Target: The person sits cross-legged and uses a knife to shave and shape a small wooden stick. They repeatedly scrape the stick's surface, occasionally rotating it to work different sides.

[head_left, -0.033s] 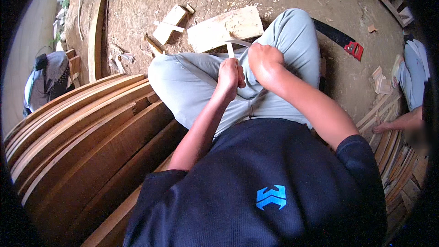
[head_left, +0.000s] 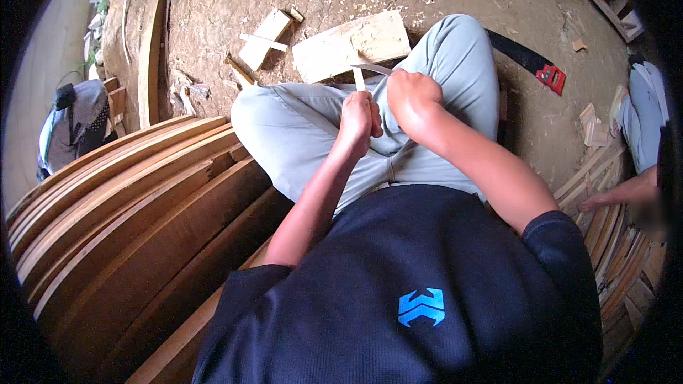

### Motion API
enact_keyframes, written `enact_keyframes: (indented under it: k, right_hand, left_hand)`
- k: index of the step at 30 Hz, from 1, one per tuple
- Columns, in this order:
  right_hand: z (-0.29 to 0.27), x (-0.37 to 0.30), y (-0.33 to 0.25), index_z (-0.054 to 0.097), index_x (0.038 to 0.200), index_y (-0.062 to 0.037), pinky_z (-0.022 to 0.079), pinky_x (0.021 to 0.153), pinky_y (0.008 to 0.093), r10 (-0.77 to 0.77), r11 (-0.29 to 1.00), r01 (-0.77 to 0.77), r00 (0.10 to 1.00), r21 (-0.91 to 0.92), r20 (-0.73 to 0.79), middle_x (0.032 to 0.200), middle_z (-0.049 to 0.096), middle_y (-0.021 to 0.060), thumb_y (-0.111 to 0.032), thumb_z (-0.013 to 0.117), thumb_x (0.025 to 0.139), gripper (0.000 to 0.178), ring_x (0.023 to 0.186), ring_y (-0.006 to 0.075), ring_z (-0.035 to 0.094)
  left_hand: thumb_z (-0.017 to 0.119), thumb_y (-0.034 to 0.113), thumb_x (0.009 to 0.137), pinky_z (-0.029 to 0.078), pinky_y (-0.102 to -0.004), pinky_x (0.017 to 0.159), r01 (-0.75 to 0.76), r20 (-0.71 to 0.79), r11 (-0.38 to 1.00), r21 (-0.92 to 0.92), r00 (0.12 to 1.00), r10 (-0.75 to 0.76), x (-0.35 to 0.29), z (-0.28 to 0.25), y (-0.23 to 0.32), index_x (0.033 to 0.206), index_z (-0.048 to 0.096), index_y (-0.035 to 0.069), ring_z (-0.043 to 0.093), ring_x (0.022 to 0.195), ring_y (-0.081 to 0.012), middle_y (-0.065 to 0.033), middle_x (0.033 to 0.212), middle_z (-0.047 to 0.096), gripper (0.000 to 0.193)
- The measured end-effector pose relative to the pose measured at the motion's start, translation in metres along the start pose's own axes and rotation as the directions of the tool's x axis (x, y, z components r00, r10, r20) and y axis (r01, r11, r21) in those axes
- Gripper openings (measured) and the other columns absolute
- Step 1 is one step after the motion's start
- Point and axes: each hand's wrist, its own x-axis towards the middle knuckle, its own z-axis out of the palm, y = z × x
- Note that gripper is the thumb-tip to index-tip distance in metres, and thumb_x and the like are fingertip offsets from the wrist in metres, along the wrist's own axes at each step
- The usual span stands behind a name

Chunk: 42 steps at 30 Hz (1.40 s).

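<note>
My left hand [head_left: 359, 115] is closed round a thin, pale wooden stick [head_left: 358, 78], which points away from me. In my right hand [head_left: 414, 89] is a knife, its handle hidden by the fingers. The curved knife blade [head_left: 373, 68] reaches left to the stick's upper part; whether it touches cannot be made out. Both hands are above my lap, between my bent legs. Just beyond the stick, a pale wooden board [head_left: 388, 34] lies on the ground.
A smaller block [head_left: 274, 27] with a stick [head_left: 262, 42] across it lies left of the board. A red-handled handsaw [head_left: 523, 55] rests beyond my right knee. Stacked planks [head_left: 142, 227] flank my left. Another person's leg [head_left: 644, 121] and hand [head_left: 592, 203] show at far right.
</note>
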Motion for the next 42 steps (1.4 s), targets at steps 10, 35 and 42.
enact_keyframes:
  k: [10, 35, 42]
  right_hand:
    - [0.003, 0.014, 0.003, 0.072, 0.09, -0.0095, 0.057, 0.069, 0.0329, -0.039, 0.999, 0.039, 0.999, 0.002, -0.029, 0.094, 0.071, 0.0095, -0.01, 0.058, 0.083, 0.016, 0.088, 0.0219, 0.07]
    - [-0.01, 0.032, 0.0, 0.072, 0.092, -0.0109, 0.056, 0.071, 0.0313, -0.056, 0.998, 0.056, 0.998, 0.002, 0.032, 0.098, 0.071, 0.0083, -0.01, 0.06, 0.083, 0.016, 0.092, 0.0195, 0.069]
    - [-0.003, 0.032, 0.007, 0.073, 0.091, -0.0105, 0.056, 0.07, 0.0327, -0.084, 0.996, 0.084, 0.996, -0.001, 0.016, 0.094, 0.071, 0.0104, -0.012, 0.059, 0.083, 0.016, 0.089, 0.0213, 0.07]
  left_hand:
    - [0.04, 0.021, 0.092, 0.025, -0.0307, 0.035, 0.003, 0.041, 1.0, 0.02, 0.999, -0.004, 0.001, -0.001, 0.001, 0.073, 0.041, 0.01, 0.03, 0.036, -0.0145, -0.0013, 0.049, 0.035, 0.022]
    - [0.04, 0.021, 0.091, 0.021, -0.028, 0.035, 0.039, 0.009, 0.999, -0.005, 0.999, -0.039, -0.002, 0.002, 0.003, 0.075, 0.038, 0.013, 0.029, 0.038, -0.011, 0.0014, 0.049, 0.033, 0.018]
    - [0.04, 0.022, 0.09, 0.023, -0.0288, 0.036, 0.005, 0.029, 1.0, 0.026, 1.0, -0.005, -0.004, 0.004, 0.002, 0.074, 0.038, 0.012, 0.03, 0.039, -0.0111, 0.0015, 0.051, 0.032, 0.019]
